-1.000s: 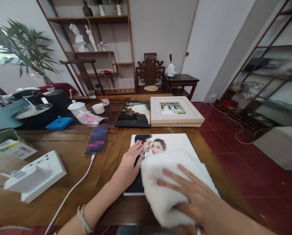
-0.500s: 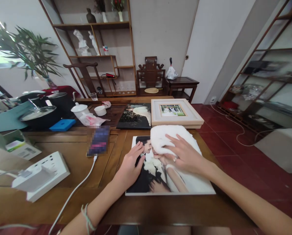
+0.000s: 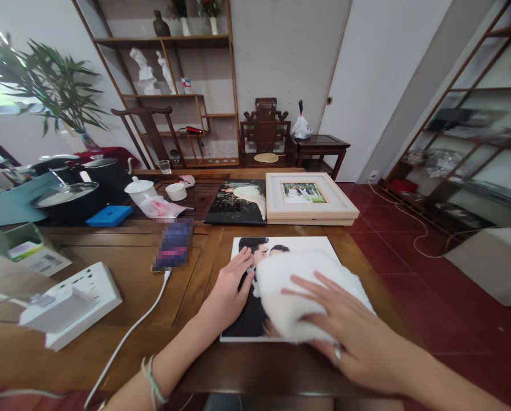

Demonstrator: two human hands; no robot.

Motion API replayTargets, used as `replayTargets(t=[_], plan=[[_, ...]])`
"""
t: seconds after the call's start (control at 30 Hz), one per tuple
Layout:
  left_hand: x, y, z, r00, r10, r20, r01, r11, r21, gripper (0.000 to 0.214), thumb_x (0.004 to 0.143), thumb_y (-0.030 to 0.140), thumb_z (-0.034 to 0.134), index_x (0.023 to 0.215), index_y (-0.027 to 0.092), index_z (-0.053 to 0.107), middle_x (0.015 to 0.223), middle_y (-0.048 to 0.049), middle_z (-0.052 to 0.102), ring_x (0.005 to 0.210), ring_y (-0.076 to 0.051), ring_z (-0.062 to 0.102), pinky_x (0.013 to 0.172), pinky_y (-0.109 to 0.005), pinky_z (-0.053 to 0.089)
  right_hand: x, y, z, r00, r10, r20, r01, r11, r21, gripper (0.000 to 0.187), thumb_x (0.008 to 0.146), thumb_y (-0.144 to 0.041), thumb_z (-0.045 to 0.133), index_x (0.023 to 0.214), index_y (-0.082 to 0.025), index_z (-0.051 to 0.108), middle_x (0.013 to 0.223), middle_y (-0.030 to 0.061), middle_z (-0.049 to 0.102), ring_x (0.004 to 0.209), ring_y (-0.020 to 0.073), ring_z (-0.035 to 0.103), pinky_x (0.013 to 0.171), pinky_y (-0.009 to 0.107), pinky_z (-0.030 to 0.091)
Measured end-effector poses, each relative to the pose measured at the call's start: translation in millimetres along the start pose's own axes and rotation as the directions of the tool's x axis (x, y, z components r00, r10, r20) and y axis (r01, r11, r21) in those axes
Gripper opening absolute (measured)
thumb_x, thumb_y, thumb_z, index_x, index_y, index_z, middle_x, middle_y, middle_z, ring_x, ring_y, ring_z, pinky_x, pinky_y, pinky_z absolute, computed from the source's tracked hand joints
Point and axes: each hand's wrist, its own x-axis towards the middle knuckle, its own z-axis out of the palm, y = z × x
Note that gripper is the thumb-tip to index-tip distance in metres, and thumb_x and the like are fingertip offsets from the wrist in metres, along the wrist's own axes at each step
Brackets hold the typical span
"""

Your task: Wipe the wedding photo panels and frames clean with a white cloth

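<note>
Right hand (image 3: 345,325) presses white cloth (image 3: 298,285) flat on photo print (image 3: 290,245); left hand (image 3: 230,288) rests open on its left edge, on wooden desk (image 3: 122,285).

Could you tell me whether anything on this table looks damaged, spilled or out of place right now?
Nothing stands out. The photo print lies flat, the left hand pressing its edge and the right hand flat on the white cloth. The framed photo beyond sits level.
</note>
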Motion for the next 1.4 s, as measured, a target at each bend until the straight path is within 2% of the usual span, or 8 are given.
replayTargets(t=[0.3, 0.57, 0.63, 0.7, 0.83, 0.97, 1.1, 1.4], plan=[[-1, 0, -1.3, 1.0, -0.015, -0.027, 0.014, 0.999, -0.033, 0.037, 0.094, 0.021, 0.036, 0.124, 0.013, 0.055, 0.133, -0.0135, 0.055, 0.127, -0.021, 0.047, 0.107, -0.042, 0.038, 67, 48, -1, 0.98, 0.122, -0.156, -0.14, 0.983, -0.116, 0.033, 0.092, -0.029, 0.041, 0.121, -0.028, 0.058, 0.137, 0.0042, 0.049, 0.134, 0.0283, 0.031, 0.107, 0.058, 0.022], [0, -1, -0.6, 1.0, -0.019, 0.01, 0.019, 1.0, -0.024, 0.038, 0.094, 0.02, 0.034, 0.123, 0.011, 0.056, 0.134, -0.0146, 0.054, 0.129, -0.021, 0.045, 0.108, -0.042, 0.037, 8, -16, 21, 1.0, -0.018, -0.014, 0.017, 0.994, -0.103, 0.029, 0.075, -0.022, 0.059, 0.102, -0.027, 0.068, 0.145, 0.0056, 0.039, 0.135, 0.0356, 0.025, 0.107, 0.063, 0.019], [1, 0, -0.6, 1.0, -0.027, 0.017, 0.027, 0.999, -0.025, 0.039, 0.094, 0.02, 0.033, 0.123, 0.008, 0.055, 0.134, -0.0165, 0.053, 0.129, -0.022, 0.044, 0.108, -0.042, 0.036, -7, -24, 27, 0.994, -0.102, -0.025, 0.098, 0.989, -0.113, 0.015, 0.072, -0.022, 0.062, 0.083, -0.024, 0.071, 0.144, 0.0054, 0.04, 0.134, 0.0363, 0.027, 0.107, 0.062, 0.02], [0, 0, -0.4, 0.999, -0.028, 0.019, 0.029, 0.999, -0.027, 0.04, 0.094, 0.02, 0.033, 0.123, 0.006, 0.055, 0.134, -0.017, 0.053, 0.129, -0.022, 0.044, 0.109, -0.041, 0.036, -16, -23, 27, 0.987, -0.156, -0.045, 0.151, 0.983, -0.109, 0.014, 0.074, -0.023, 0.06, 0.084, -0.024, 0.07, 0.143, 0.0038, 0.041, 0.134, 0.0326, 0.028, 0.109, 0.057, 0.022], [0, 0, -0.7, 0.999, -0.029, 0.014, 0.029, 0.999, -0.019, 0.039, 0.093, 0.02, 0.033, 0.122, 0.007, 0.057, 0.134, -0.0164, 0.053, 0.128, -0.022, 0.046, 0.108, -0.041, 0.036, -16, 4, 14, 0.993, 0.015, -0.113, -0.026, 0.994, -0.103, 0.031, 0.084, -0.023, 0.052, 0.113, -0.026, 0.062, 0.143, 0.0043, 0.041, 0.134, 0.0269, 0.03, 0.109, 0.053, 0.026], [0, 0, -1.6, 0.999, -0.034, 0.029, 0.035, 0.999, -0.029, 0.04, 0.094, 0.021, 0.033, 0.123, 0.006, 0.056, 0.134, -0.017, 0.053, 0.128, -0.022, 0.045, 0.108, -0.042, 0.036, 3, 44, 3, 0.944, 0.177, -0.28, -0.233, 0.955, -0.183, 0.03, 0.091, -0.027, 0.042, 0.111, -0.022, 0.064, 0.133, 0.0104, 0.053, 0.127, 0.0285, 0.041, 0.106, 0.054, 0.03], [1, 0, -1.8, 0.998, -0.047, 0.037, 0.049, 0.998, -0.047, 0.041, 0.093, 0.022, 0.033, 0.123, 0.006, 0.056, 0.135, -0.0168, 0.052, 0.129, -0.022, 0.044, 0.109, -0.043, 0.035, 34, 62, 1, 0.932, 0.222, -0.286, -0.283, 0.939, -0.196, 0.035, 0.094, -0.031, 0.038, 0.119, -0.022, 0.061, 0.131, 0.0116, 0.055, 0.128, 0.0284, 0.041, 0.104, 0.054, 0.031], [1, 13, -18.4, 0.977, -0.207, -0.054, 0.181, 0.936, -0.301, 0.051, 0.095, 0.037, 0.027, 0.132, 0.008, 0.047, 0.138, -0.0123, 0.05, 0.129, -0.02, 0.045, 0.11, -0.039, 0.033, 66, -10, 14, 0.979, 0.162, -0.124, -0.171, 0.983, -0.067, 0.034, 0.089, -0.026, 0.046, 0.119, -0.023, 0.061, 0.14, 0.0061, 0.047, 0.135, 0.0307, 0.026, 0.11, 0.054, 0.017]])
